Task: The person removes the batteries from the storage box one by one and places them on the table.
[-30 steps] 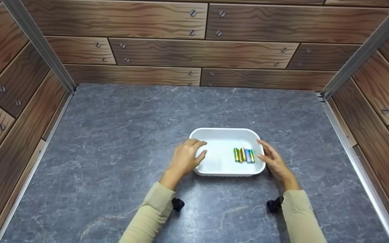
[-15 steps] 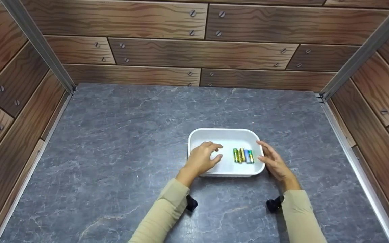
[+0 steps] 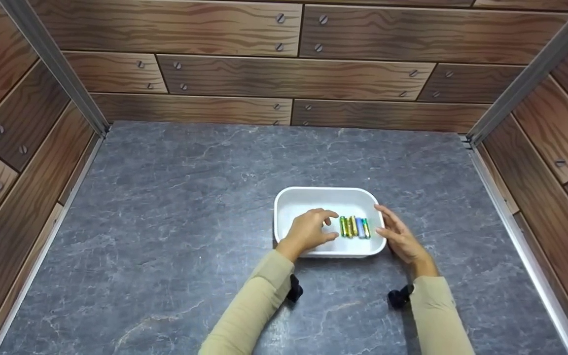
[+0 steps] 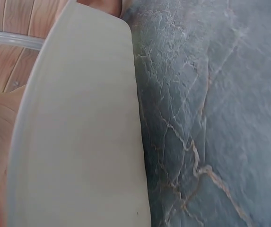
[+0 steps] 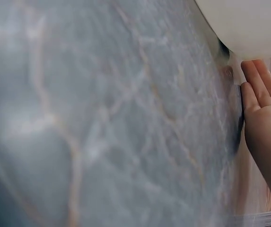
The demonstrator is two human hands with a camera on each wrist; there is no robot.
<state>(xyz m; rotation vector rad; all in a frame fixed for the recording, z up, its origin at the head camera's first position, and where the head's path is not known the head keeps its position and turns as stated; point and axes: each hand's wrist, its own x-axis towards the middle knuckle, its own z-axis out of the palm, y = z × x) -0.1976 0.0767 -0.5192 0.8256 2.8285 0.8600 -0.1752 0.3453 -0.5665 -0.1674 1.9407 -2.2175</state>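
A white tray [image 3: 331, 192] stands on the grey marbled table, with a row of several batteries [image 3: 354, 227] lying side by side towards its right end. The batteries are green, gold and blue. My left hand [image 3: 310, 230] reaches over the tray's front left rim, its thumb and fingers spread apart just left of the row. Nothing is between them. At the right end of the tray is my right hand [image 3: 402, 239], thumb and fingertips right at the rim. In the right wrist view, straight fingers [image 5: 263, 85] lie along the tray's outer wall [image 5: 253, 28].
Wood-patterned panels [image 3: 230, 76] close off the back and both sides of the table [image 3: 175, 197]. Metal rails [image 3: 535, 256] run along the side edges. A small black device [image 3: 401, 297] sits at each wrist.
My left hand has moved right, from the tray's left rim across its inside to beside the batteries. The right hand, tray and batteries stay nearly where they were.
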